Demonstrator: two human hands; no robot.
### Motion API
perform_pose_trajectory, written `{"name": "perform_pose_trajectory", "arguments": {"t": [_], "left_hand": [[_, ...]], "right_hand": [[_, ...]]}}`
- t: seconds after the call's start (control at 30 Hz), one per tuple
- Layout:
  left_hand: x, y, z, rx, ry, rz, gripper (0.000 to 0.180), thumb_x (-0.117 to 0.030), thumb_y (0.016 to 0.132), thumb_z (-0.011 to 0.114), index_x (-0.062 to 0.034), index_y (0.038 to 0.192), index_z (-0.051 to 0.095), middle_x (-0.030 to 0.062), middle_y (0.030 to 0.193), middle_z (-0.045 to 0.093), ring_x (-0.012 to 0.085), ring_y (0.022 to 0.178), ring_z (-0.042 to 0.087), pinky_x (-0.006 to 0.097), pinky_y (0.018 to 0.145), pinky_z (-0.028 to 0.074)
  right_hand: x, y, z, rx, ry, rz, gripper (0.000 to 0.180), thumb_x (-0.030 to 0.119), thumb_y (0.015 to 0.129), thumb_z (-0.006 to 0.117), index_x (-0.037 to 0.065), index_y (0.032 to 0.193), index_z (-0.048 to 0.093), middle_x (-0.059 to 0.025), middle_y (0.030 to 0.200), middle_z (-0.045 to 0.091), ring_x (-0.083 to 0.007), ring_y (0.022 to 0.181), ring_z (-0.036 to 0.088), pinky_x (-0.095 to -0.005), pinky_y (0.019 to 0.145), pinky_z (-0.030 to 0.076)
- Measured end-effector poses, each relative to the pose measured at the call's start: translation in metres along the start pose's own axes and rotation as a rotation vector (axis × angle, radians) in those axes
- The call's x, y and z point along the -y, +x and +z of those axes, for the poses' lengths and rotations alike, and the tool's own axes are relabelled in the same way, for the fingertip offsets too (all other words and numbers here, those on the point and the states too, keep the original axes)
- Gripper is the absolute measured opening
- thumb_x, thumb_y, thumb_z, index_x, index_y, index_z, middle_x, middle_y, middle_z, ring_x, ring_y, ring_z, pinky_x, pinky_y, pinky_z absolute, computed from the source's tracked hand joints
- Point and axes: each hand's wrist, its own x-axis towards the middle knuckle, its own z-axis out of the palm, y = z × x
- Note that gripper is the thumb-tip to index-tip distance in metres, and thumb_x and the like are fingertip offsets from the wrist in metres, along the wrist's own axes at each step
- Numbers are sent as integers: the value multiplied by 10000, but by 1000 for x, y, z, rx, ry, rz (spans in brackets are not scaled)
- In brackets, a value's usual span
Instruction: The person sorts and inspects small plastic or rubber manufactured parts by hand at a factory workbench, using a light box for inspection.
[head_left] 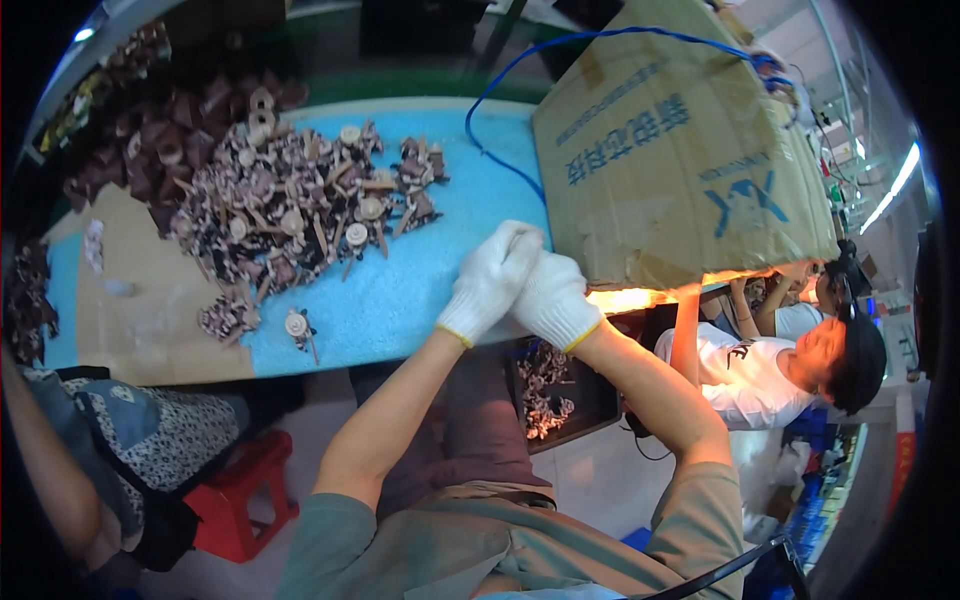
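Note:
My left hand (499, 272) and my right hand (556, 296), both in white knit gloves with yellow cuffs, meet over the front edge of the blue tabletop (430, 290). Their fingers are curled and pressed together; anything between them is hidden. Just to the right of them stands a big cardboard box (650, 170) with an orange glow under its lower edge. On the table's left half lies a heap of small brown and beige pieces (290, 195), some with pale round discs. One loose piece (298, 325) rests apart near the front edge.
Dark brown parts (165, 140) are piled at the far left beside a sheet of brown cardboard (140, 290). A blue cable (500, 85) loops to the box. Below the table sits a black tray (575, 410) of pieces. A co-worker (770, 360) is at right; a red stool (245, 495) at left.

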Motion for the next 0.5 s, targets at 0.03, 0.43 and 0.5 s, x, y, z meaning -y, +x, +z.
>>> {"name": "perform_pose_trajectory", "arguments": {"t": [0.03, 0.43, 0.5], "left_hand": [[6, 2, 1, 9, 13, 22, 424, -415, 1024, 556, -51, 1206, 675, 207, 1073, 731, 297, 1031, 713, 378, 917, 530], [-13, -34, -55, 304, -691, -399, 461, -402, 1032, 633, 42, 1141, 690, 108, 915, 724, 149, 766, 674, 266, 652, 502], [-34, -46, -35, 182, -443, -264, 407, -346, 1012, 668, 37, 1147, 694, 122, 955, 733, 171, 808, 692, 291, 691, 523]], "right_hand": [[-3, 2, 5, -25, 2, 10, 253, 227, 879, 618, 8, 979, 697, -173, 834, 740, -322, 675, 757, -442, 578, 603], [3, -26, -34, -337, 844, 100, 417, 405, 1048, 517, 9, 1151, 594, -239, 899, 706, -450, 878, 694, -497, 814, 551], [-10, -25, -3, -399, 924, 58, 427, 430, 1058, 507, 20, 1123, 606, -190, 849, 698, -395, 816, 694, -458, 764, 561]]}}
